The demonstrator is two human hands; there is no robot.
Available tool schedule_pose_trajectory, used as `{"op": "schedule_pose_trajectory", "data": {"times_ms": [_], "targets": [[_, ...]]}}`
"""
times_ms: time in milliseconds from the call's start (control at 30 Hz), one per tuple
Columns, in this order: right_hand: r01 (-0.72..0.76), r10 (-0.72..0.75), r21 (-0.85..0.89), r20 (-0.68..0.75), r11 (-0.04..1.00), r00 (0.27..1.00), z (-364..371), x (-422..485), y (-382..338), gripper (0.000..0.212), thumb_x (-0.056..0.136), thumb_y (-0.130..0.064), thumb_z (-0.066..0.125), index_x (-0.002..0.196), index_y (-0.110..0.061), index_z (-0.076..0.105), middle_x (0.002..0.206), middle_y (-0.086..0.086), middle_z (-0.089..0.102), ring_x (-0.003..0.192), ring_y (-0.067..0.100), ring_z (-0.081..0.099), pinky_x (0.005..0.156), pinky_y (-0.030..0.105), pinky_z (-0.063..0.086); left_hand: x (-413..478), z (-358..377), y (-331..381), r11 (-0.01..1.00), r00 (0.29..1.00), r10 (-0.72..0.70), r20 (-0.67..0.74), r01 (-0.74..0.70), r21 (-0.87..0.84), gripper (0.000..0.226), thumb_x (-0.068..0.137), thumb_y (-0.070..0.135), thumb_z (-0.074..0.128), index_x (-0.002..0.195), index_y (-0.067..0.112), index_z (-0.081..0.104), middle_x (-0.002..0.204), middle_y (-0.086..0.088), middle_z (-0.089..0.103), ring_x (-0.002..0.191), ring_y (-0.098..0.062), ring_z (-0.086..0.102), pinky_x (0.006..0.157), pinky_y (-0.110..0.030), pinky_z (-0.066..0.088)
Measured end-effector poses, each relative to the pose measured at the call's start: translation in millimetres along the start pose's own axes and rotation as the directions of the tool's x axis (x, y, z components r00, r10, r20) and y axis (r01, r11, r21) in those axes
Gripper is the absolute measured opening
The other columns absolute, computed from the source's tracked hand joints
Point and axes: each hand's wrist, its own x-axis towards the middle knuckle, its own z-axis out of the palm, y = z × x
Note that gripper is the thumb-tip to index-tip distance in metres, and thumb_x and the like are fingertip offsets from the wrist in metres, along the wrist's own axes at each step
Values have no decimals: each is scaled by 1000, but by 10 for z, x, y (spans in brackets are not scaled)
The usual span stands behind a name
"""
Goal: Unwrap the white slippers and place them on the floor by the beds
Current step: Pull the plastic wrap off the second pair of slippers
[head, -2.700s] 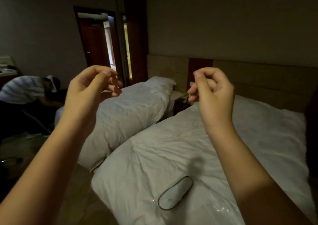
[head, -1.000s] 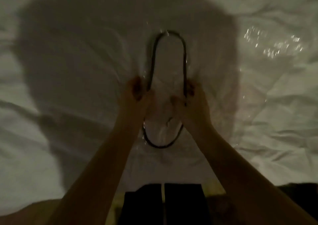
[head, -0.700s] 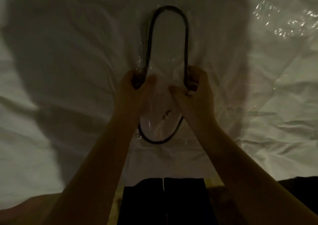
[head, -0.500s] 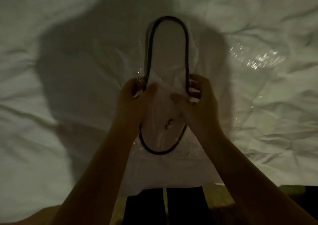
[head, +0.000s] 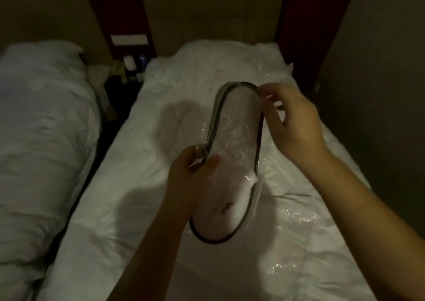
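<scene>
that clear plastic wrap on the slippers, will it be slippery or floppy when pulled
Probably floppy: the clear plastic wrap crinkles and sags around the white dark-edged slippers held above the white bed. Likely slippery, given its glossy highlights; the right hand pinches it at the top edge. Seems light: the left hand alone supports the pack's side.

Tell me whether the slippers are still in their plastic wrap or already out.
Still wrapped. Shiny, crinkled clear plastic covers the white slippers, held above the bed by the left hand and right hand.
</scene>
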Motion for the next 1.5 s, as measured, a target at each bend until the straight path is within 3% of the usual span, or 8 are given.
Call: {"op": "schedule_pose_trajectory", "data": {"times_ms": [167, 333, 467, 567, 833, 1067, 1300, 1500], "targets": [[162, -167, -213, -1, 963, 986, -361, 446, -436, 26, 99, -20, 48, 115, -11, 67, 112, 9, 68, 103, 26, 57, 81, 24, 36, -166, -214, 332, 998, 998, 61, -7, -61, 9, 12, 81, 25, 70, 91, 30, 67, 84, 1, 72, 68, -3, 66, 60, -15, 54], [60, 21, -287, 271, 956, 962, -403, 501, -548, 23, 96, -23, 53, 109, -15, 70, 106, 6, 72, 84, 15, 61, 79, 32, 49, -357, -283, 219, 995, 999, 48, -21, -46, 90, 11, 77, 30, 70, 87, 29, 64, 81, -2, 71, 69, -13, 66, 64, -26, 56], [16, 106, -206, 567, 979, 817, -391, 423, -418, 26, 91, -30, 63, 112, -16, 68, 113, -3, 67, 62, 7, 64, 56, 14, 51, -539, -269, 43, 997, 1000, 5, -17, -3, 72, 14, 77, 28, 72, 82, 38, 63, 69, 22, 69, 60, 4, 63, 54, -12, 50], [33, 164, -259, 699, 965, 696, -354, 377, -329, 36, 82, -39, 71, 110, -16, 66, 108, -2, 69, 78, 17, 71, 66, 18, 52, -603, -242, -16, 999, 1000, -29, -8, 30, 45, 22, 75, 27, 73, 79, 47, 63, 72, 23, 70, 66, -1, 66, 59, -18, 54], [-187, 101, 141, 467, 972, 878, -511, 432, -378, 40, 78, -41, 73, 97, -6, 69, 89, 8, 68, 75, 12, 64, 63, 20, 51, -738, -226, -248, 976, 987, -92, 132, 115, -182, 30, 76, 11, 77, 102, 20, 66, 94, 6, 76, 88, -14, 72, 70, -22, 56], [-411, 260, 268, 458, 871, 850, -477, 286, -360, 60, 72, -29, 82, 125, -17, 57, 113, -1, 67, 100, 12, 67, 81, 30, 60, -656, -185, -268, 986, 980, -22, 199, 54, -160, 28, 72, 17, 76, 94, 31, 65, 93, 11, 73, 84, -8, 71, 68, -22, 57], [-366, 491, 702, 27, 611, 871, -680, 269, -144, 50, 83, -25, 74, 127, -14, 54, 118, -1, 65, 107, 12, 65, 89, 28, 55, -747, -527, -920, 938, 938, -346, -35, 346, 7, 17, 78, 0, 69, 79, 17, 66, 73, -1, 71, 60, -10, 71, 66, -32, 49], [-460, 512, 577, 83, 675, 855, -369, -105, 85, 32, 82, -26, 75, 110, -27, 60, 104, -11, 67, 94, 0, 66, 79, 19, 55, -690, -516, -1380, 809, 802, -587, -109, 586, -44, 19, 78, 2, 69, 97, 4, 68, 71, -9, 62, 64, -19, 56, 60, -27, 42]]}}
